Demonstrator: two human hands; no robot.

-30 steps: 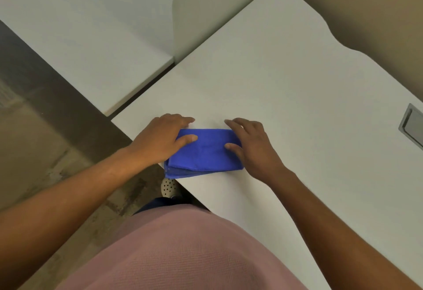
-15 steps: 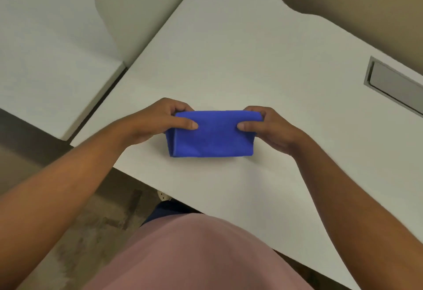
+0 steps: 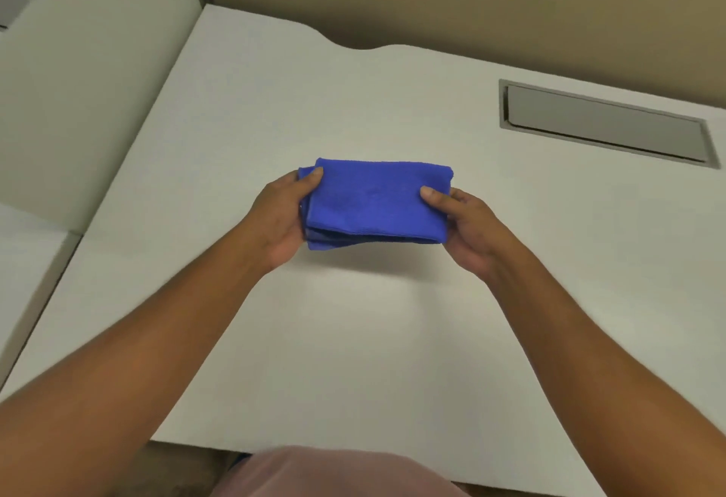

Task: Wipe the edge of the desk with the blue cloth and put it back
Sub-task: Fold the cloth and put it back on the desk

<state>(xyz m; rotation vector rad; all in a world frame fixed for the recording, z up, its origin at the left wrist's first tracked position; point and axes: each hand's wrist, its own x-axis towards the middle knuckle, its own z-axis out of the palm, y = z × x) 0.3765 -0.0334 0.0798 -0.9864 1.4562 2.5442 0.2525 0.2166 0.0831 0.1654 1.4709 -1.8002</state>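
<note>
Soft, even overhead light is falling on the white desk [image 3: 353, 339] — a faint shadow is lying beneath the blue cloth [image 3: 377, 202]; edges are blurring and bending slightly.

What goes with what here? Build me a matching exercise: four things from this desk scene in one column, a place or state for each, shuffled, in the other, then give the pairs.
Column one:
1. blue cloth
2. left hand
3. right hand
4. grey cable hatch

Column two:
A. set flush into the desk top, far right
B. folded, held between both hands
C. grips the cloth's right end
D. grips the cloth's left end

Pairs: 1-B, 2-D, 3-C, 4-A
</note>
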